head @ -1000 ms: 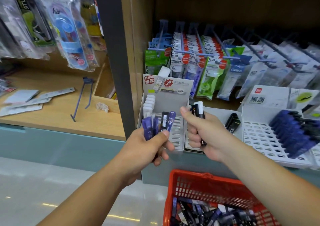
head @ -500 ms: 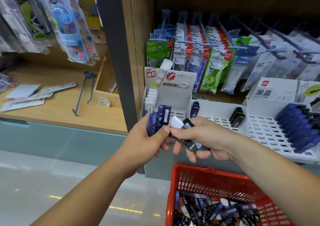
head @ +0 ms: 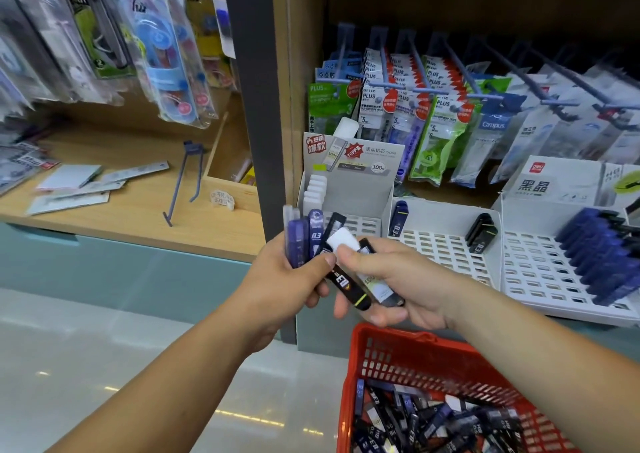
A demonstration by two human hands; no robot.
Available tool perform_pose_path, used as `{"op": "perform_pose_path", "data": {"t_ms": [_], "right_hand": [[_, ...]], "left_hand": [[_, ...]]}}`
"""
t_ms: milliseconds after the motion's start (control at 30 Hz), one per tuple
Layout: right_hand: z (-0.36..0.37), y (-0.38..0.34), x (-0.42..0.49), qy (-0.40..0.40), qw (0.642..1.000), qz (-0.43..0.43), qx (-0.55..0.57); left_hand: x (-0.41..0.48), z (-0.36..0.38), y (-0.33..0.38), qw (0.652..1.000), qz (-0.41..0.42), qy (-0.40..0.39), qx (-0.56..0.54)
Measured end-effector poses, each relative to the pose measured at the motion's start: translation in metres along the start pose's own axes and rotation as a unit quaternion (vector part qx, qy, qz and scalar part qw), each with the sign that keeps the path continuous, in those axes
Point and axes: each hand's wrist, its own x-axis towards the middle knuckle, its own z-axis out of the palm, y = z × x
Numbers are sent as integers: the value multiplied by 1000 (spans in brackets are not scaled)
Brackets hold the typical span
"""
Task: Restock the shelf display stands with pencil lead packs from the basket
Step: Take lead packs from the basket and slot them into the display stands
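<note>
My left hand [head: 289,281] grips a fan of several pencil lead packs [head: 306,236], blue and black, held upright in front of the shelf. My right hand [head: 398,282] pinches a white-capped clear pack [head: 346,241] and holds a black pack [head: 348,286] beside it, touching the left hand's bunch. Below them the red basket [head: 412,355] holds many more packs. On the shelf stand white slotted display stands: the left stand [head: 356,189] with white packs, the middle stand [head: 440,244] with one blue and one black pack, the right stand [head: 540,265] with a row of blue packs.
Correction tapes and refills hang on blue pegs [head: 415,85] above the stands. A dark upright post [head: 258,106] divides the shelving. To the left, a wooden shelf [head: 131,210] carries a loose hook [head: 183,182] and flat cards, with hanging goods above. Pale floor lies below.
My right hand came back from the middle stand, where a blue pack now stands, and met my left hand, taking a white-capped pack and a black one from the bunch.
</note>
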Motion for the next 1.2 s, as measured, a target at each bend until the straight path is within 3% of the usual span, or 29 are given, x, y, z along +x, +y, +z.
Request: {"op": "perform_pose_path", "data": {"t_ms": [133,333,433,567,700,900,1200], "right_hand": [[-8,4,6,105,990,9,94],[-15,1,17,211,976,0,61],[-8,0,23,236,971,-17,24],[6,-4,32,269,961,12,60],[9,-5,44,263,962,-54,56],[5,-10,58,353,914,-171,-107],[11,-16,66,316,870,-201,-321]], "left_hand": [[2,-9,-1,999,-8,33,4],[-1,-20,-10,998,-18,50,29],[0,-25,-14,997,-26,62,35],[0,-30,-18,996,-47,74,27],[-1,-35,-21,995,-56,83,26],[-4,-42,-18,994,-55,87,28],[-6,-47,-15,992,-61,102,31]]}}
